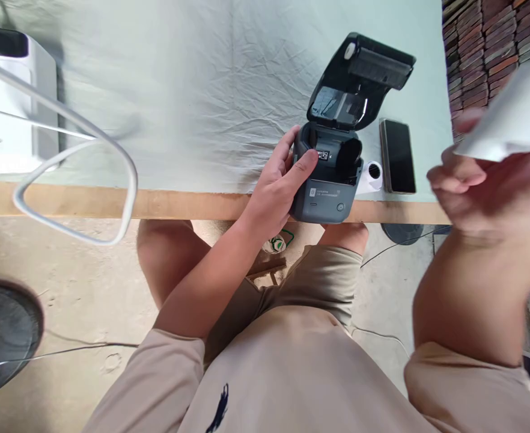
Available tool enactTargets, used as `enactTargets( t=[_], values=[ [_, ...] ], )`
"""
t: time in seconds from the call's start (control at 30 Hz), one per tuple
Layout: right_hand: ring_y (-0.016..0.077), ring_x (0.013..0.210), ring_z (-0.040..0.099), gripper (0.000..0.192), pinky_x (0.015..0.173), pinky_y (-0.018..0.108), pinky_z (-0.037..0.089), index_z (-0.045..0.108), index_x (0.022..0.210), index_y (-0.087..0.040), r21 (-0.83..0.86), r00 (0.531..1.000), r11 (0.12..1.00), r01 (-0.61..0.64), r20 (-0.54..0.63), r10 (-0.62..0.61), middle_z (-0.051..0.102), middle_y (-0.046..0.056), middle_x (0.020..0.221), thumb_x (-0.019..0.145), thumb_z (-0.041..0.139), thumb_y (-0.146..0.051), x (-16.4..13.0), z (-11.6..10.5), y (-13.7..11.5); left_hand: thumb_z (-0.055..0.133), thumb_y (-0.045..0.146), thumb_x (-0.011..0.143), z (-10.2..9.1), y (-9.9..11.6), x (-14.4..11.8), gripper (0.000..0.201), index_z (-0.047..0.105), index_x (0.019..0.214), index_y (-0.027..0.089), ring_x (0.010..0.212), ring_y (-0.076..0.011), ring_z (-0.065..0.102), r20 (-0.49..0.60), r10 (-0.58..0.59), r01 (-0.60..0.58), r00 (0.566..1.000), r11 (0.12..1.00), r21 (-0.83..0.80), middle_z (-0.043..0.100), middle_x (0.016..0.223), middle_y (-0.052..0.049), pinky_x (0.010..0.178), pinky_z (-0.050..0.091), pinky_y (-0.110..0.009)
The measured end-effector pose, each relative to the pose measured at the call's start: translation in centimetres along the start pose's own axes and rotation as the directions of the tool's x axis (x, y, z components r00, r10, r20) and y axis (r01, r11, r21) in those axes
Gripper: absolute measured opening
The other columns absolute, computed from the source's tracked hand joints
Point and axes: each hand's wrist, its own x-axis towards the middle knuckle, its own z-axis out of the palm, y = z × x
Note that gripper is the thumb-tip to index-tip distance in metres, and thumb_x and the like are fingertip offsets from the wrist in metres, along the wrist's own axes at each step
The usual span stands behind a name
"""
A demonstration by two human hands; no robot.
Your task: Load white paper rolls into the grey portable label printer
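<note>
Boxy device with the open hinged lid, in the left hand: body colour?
Dark grey boxy body, with a black hinged lid. Head view, the only one.

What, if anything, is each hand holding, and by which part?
Left hand: the open grey device, by its left side. Right hand: a blurred white item, seemingly by its lower edge; exact contact is unclear.

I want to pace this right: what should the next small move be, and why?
Probably set down the blurred white item from the right hand: that hand is occupied, while the left hand holds the dark grey device, its lid open, with a white roll beside it.
</note>
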Motion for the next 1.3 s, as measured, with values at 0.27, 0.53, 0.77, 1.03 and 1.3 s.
enactTargets(
  t=[0.27,0.53,0.77,1.03,1.3],
  values=[
    [0.0201,0.053,0.057,0.058,0.049,0.04,0.047,0.071,0.112,-0.04,-0.068,0.987,0.996,-0.066,-0.152,0.055,0.066,-0.002,0.083,0.072,0.09,-0.077,-5.5,-2.7,12.8,0.094,0.05,0.101,-0.1,0.3,0.0,0.071,0.067,0.164,0.031,0.172,-0.0388,0.065,0.0,-0.005,0.005,1.0,0.999,0.037,0.083,0.157,-0.01,0.136,0.064,-0.05],
    [0.0319,0.106,0.077,0.071,0.099,0.058,0.068,0.064,0.135,-0.041,-0.39,0.987,0.916,0.095,-0.086,-0.139,0.079,0.007,0.12,0.081,0.083,-0.083,-1.3,-0.2,12.9,0.094,0.056,0.099,-0.4,0.2,0.1,0.08,0.064,0.17,0.035,0.175,-0.0407,0.062,-0.003,0.006,-0.006,1.0,0.996,0.09,0.082,0.154,-0.009,0.138,0.062,-0.055],
    [0.0388,0.13,0.075,0.051,0.115,0.066,0.062,0.071,0.146,-0.035,-0.576,0.974,0.817,0.032,-0.166,-0.156,0.079,0.015,0.143,0.099,0.062,-0.054,-4.0,1.1,8.9,0.091,0.053,0.103,-0.2,0.3,-0.1,0.079,0.062,0.174,0.038,0.172,-0.0375,0.066,-0.01,-0.009,0.01,1.0,0.997,0.079,0.084,0.154,-0.007,0.137,0.062,-0.05],
    [0.0325,0.109,0.07,0.05,0.088,0.054,0.067,0.067,0.145,-0.033,-0.622,0.983,0.783,-0.004,-0.145,-0.11,0.072,0.014,0.13,0.099,0.073,-0.053,-6.9,8.5,5.9,0.089,0.053,0.106,-0.4,0.0,-0.1,0.079,0.059,0.178,0.041,0.176,-0.0377,0.061,-0.005,-0.003,0.003,1.0,0.997,0.079,0.082,0.155,-0.004,0.141,0.059,-0.05],
    [0.0244,0.097,0.071,0.056,0.081,0.046,0.066,0.054,0.158,-0.033,-0.472,0.938,0.873,0.119,-0.234,-0.255,0.069,0.011,0.132,0.107,0.06,-0.056,-5.1,8.8,7.5,0.094,0.075,0.097,-2.5,-1.1,0.9,0.099,0.057,0.18,0.035,0.183,-0.045,0.051,0.125,0.08,-0.104,0.989,0.975,0.198,0.079,0.162,-0.01,0.143,0.058,-0.058]
  ],
)
